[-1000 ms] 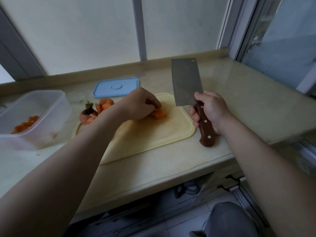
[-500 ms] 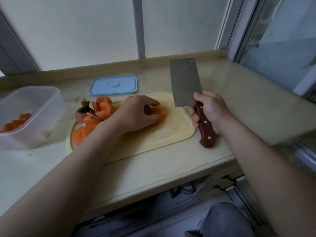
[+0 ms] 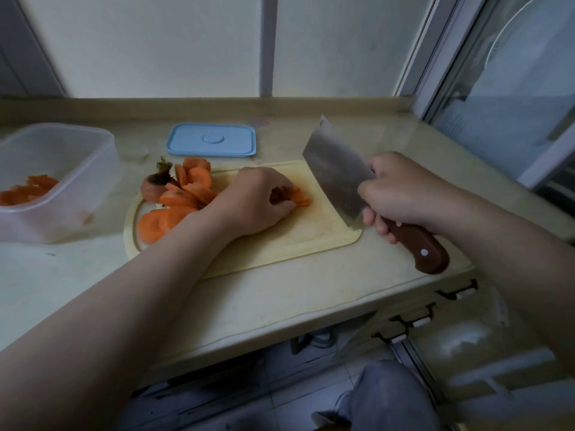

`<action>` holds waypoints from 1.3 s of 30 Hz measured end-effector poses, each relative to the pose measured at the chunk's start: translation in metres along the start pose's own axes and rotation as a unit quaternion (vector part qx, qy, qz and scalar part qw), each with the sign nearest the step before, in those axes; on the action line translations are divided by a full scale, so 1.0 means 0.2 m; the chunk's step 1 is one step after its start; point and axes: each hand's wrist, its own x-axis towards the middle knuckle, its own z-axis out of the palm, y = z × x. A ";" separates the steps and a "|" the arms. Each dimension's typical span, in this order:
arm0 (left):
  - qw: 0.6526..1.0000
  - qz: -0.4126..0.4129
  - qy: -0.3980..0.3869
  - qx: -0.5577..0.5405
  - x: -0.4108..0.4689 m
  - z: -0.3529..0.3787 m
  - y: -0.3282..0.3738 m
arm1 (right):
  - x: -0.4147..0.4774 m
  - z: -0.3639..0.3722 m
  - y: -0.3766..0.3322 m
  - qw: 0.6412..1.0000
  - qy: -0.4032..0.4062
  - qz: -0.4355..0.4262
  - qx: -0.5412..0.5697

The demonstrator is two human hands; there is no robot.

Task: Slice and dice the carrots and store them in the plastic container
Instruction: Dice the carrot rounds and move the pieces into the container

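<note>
On the pale yellow cutting board (image 3: 289, 244), my left hand (image 3: 252, 203) curls over a small stack of carrot slices (image 3: 298, 196) near the board's middle. My right hand (image 3: 401, 194) grips the wooden handle of a cleaver (image 3: 336, 178), whose blade tilts up and left over the board's right end, just right of the stack. A pile of carrot slices (image 3: 183, 197) and a carrot top with stem (image 3: 154, 186) lie at the board's left end. The clear plastic container (image 3: 59, 178) at far left holds several carrot pieces.
The container's blue lid (image 3: 211, 140) lies flat on the counter behind the board. The counter's front edge (image 3: 311, 321) runs below the board, with floor and my knee beneath. A window frame and glass door stand at the right.
The cleaver has tilted from upright to leaning left and come closer to the carrot stack. My left hand stays curled over the stack.
</note>
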 end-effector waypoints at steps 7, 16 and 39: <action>1.000 -0.009 0.010 -0.017 0.02 0.02 -0.01 | -0.07 0.10 -0.11 0.995 -0.028 -0.014 -0.093; 0.999 -0.006 0.018 -0.040 0.03 0.02 -0.02 | -0.07 0.10 -0.11 0.994 -0.029 -0.014 -0.103; 0.998 -0.037 0.020 -0.047 0.01 0.02 0.04 | -0.08 0.06 -0.07 0.996 0.004 -0.028 -0.088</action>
